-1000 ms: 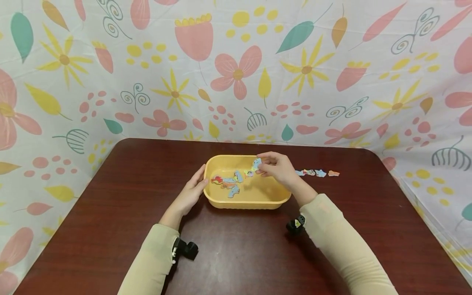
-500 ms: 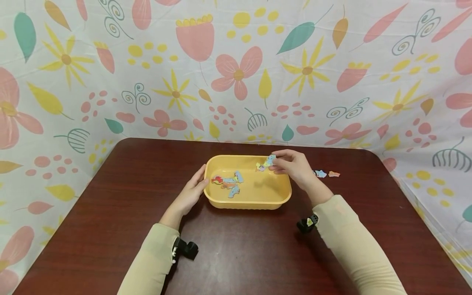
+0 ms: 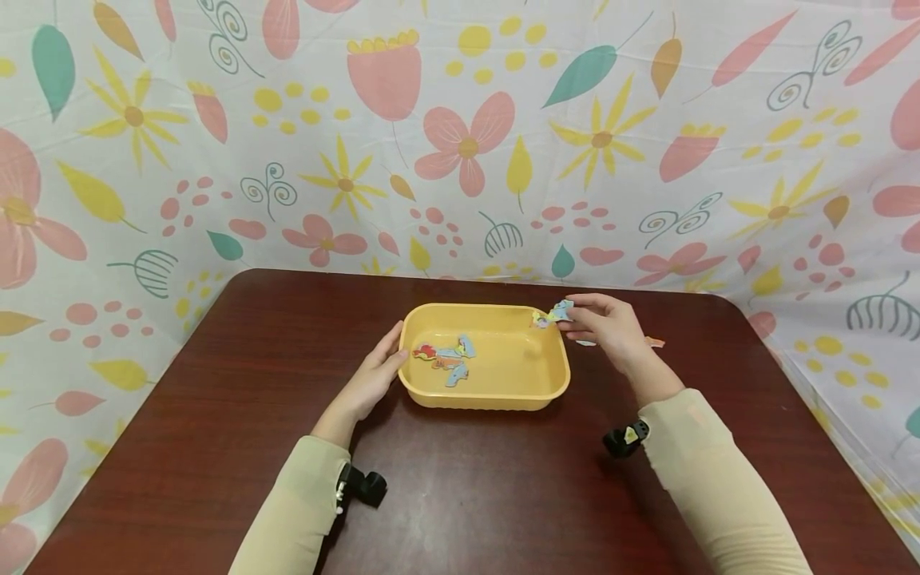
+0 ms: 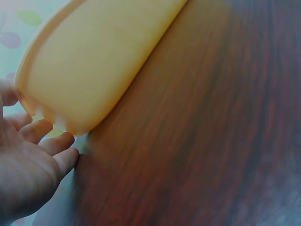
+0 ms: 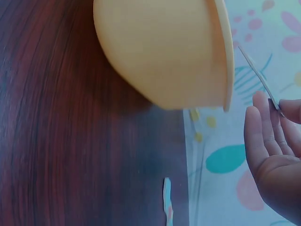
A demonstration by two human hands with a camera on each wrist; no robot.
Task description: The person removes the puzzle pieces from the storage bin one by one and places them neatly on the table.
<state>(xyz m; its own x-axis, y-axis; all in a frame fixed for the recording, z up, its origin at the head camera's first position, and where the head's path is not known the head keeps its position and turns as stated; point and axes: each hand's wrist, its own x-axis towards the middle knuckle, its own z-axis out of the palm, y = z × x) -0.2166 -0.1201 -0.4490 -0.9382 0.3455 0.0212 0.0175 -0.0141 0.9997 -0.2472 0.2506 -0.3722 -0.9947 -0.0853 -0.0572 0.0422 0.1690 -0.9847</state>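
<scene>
A yellow plastic basin (image 3: 489,399) stands on the table. My left hand (image 3: 370,379) grips its left end, thumb at the rim and fingertips (image 4: 70,157) against the outer wall. Between thumb and fingers, my right hand (image 3: 607,327) pinches a thin, flat cardboard cutout (image 3: 559,311), printed light blue, yellow and purple, like a jigsaw puzzle piece. It is raised over the basin's far right corner, and edge-on in the right wrist view. Several similar cutouts (image 3: 456,375) in blue, red and orange lie overlapping in the left half of the basin.
On the dark wooden table (image 3: 467,495), right of the basin, lie a light blue cutout (image 3: 585,343) and an orange cutout (image 3: 654,342), partly hidden behind the right hand. A flower-print cloth (image 3: 460,160) hangs behind the table and along its sides.
My right hand has moved to the right with the cutout, from over the basin's middle to its far right corner. The left hand and the basin have stayed in place.
</scene>
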